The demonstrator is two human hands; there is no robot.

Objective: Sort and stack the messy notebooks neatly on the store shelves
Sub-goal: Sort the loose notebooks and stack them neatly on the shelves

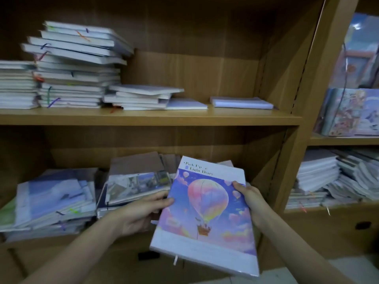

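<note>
I hold a notebook (207, 214) with a hot-air-balloon cover and the words "Light Diary" in front of the lower shelf. My left hand (141, 212) grips its left edge, thumb on the cover. My right hand (252, 198) grips its right edge. On the upper shelf (151, 117) stands a tall, crooked pile of white notebooks (75, 66), a lower pile (139, 97) beside it and a single pale notebook (242, 103) to the right. Messy heaps of notebooks (55, 199) lie on the lower shelf.
A wooden upright (307, 99) divides this bay from the right-hand bay, where colourful notebooks (348, 111) stand above and untidy white piles (336, 177) lie below. Brown-covered notebooks (135, 165) lean at the back of the lower shelf.
</note>
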